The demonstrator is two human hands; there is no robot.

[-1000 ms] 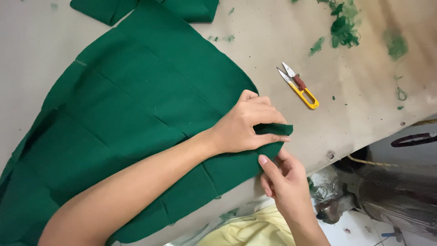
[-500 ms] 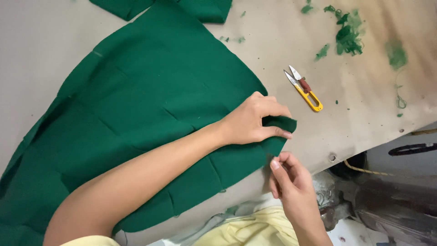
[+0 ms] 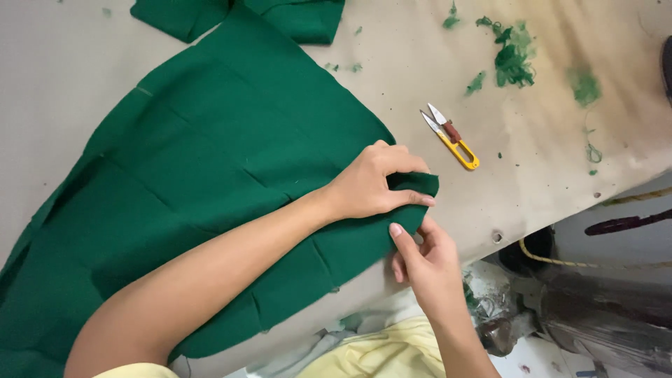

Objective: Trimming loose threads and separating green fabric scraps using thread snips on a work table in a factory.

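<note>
A large piece of dark green fabric (image 3: 210, 182) lies spread on a beige table (image 3: 546, 189). My left hand (image 3: 374, 185) reaches across it and pinches the fabric's right corner (image 3: 420, 183), which is folded over. My right hand (image 3: 423, 262) comes up from below the table edge, and its thumb and fingers grip the fabric's edge just under that corner. The two hands nearly touch.
Small yellow-handled thread snips (image 3: 451, 136) lie on the table right of the corner. Green thread scraps (image 3: 514, 56) are scattered at the top right. More green fabric pieces (image 3: 294, 17) lie at the top edge. Cluttered bags and a rope (image 3: 560, 259) sit below the table edge.
My right hand has risen from below the table edge and taken hold of the fabric edge. My left hand keeps its pinch on the corner, which is now folded over further.
</note>
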